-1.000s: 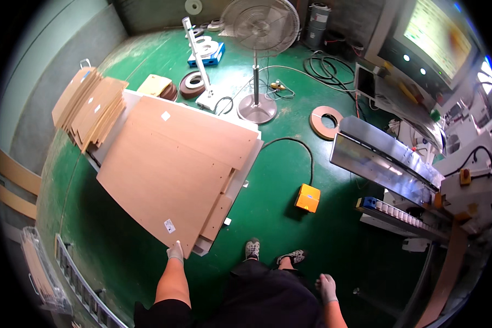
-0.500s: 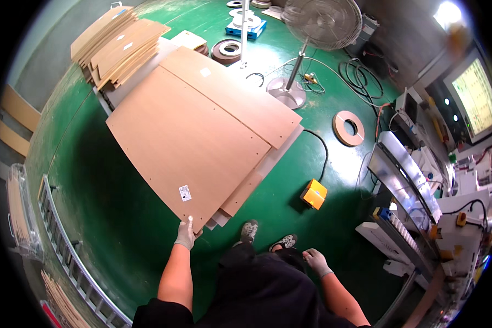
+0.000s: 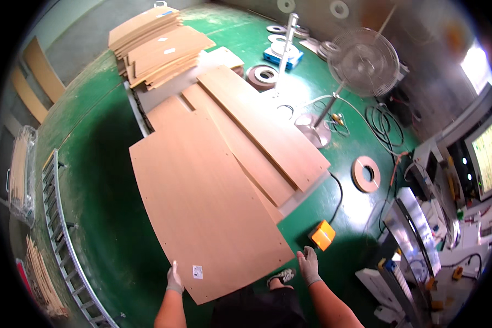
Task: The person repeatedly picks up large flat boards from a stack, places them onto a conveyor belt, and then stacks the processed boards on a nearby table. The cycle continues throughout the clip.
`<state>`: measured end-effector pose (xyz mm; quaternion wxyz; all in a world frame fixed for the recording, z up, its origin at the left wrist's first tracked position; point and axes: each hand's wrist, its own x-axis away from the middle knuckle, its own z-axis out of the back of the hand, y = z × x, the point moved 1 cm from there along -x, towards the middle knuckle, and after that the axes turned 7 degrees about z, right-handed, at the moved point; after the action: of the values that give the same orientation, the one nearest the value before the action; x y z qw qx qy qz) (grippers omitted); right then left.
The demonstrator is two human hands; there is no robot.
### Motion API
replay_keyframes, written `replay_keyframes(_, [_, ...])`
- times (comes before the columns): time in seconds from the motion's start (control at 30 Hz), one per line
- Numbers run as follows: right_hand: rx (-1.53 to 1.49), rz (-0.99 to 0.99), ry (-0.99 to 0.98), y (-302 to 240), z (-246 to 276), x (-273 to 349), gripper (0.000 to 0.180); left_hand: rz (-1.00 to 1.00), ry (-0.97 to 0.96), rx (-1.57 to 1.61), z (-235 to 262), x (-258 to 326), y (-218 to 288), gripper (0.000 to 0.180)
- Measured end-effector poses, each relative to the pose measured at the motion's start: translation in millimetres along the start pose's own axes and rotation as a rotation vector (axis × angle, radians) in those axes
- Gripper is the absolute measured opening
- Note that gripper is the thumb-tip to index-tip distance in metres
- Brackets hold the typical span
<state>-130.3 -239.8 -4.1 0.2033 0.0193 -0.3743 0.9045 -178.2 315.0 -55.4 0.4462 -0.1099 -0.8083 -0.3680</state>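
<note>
A large light-brown wooden panel point(image 3: 213, 202) with small drilled holes and a white label point(image 3: 197, 271) slants toward me, its near edge by my body. My left hand point(image 3: 175, 279), in a pale glove, grips its left edge close to the label, thumb on top and fingers hidden underneath. Beside the panel's near right corner is my right hand point(image 3: 309, 266), also gloved, fingers stretched out and holding nothing; a small gap seems to part it from the corner. Farther back, more brown panels point(image 3: 268, 136) lie stacked under and beyond the held one.
Several stacks of boards point(image 3: 164, 54) stand at the far left. A metal ladder-like frame point(image 3: 65, 235) lies left. An orange foot pedal point(image 3: 322, 235) with a cable, a roll of edging point(image 3: 365, 174) and a pedestal fan point(image 3: 364, 62) are on the right, near machinery point(image 3: 413, 235).
The panel in my left hand has slid toward me and right, off the stack, uncovering panels beneath. My right hand has risen from my side to near its right corner. The view has shifted.
</note>
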Motion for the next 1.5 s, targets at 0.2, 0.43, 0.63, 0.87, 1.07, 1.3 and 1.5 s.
replay_keyframes(0.2, [-0.113,-0.13,-0.658,-51,-33,-79,0.056,-0.105,0.297,-0.169,-13,-64,51,0.061])
replay_keyframes(0.43, [0.084,0.053,-0.498,-100,28,-43,0.068,-0.279,0.354,0.0,-37,-25,45,0.061])
replay_keyframes(0.63, [0.206,0.025,-0.352,-111,96,2,0.079,-0.102,-0.019,0.03,-92,-17,57,0.067])
replay_keyframes(0.87, [0.113,-0.175,-0.06,-60,141,108,0.076,-0.074,-0.213,-0.149,-179,-20,40,0.06])
replay_keyframes(1.07, [0.034,-0.313,0.199,-12,144,216,0.068,-0.127,-0.408,-0.444,-251,-18,9,0.051])
replay_keyframes(1.3, [-0.151,-0.516,0.487,1,128,371,0.065,-0.135,-0.547,-0.619,-292,29,-52,0.042])
replay_keyframes(1.5, [-0.251,-0.707,0.613,3,77,503,0.069,-0.398,-0.654,-1.22,-286,66,-96,0.049])
